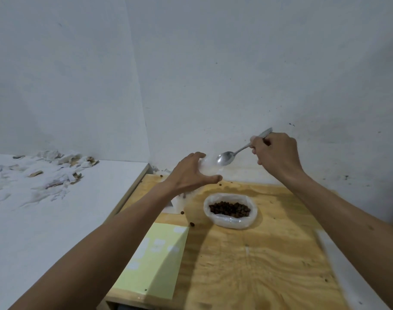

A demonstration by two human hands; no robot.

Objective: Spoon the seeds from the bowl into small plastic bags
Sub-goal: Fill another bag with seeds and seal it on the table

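Metal spoon (227, 157) pinched by right hand (277, 153), empty-looking, its tip at mouth of small bag (210, 168) cupped in spread left hand (191, 173); bowl (230, 221) of seeds (230, 209) below, nearer right hand.

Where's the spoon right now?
The spoon is held in the right hand, up above the bowl of seeds, its scoop beside the left hand.

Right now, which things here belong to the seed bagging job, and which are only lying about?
For the job: spoon in right hand; small plastic bag in left hand; bowl of seeds.

Lying about: green sheet; paper scraps; stray seeds.
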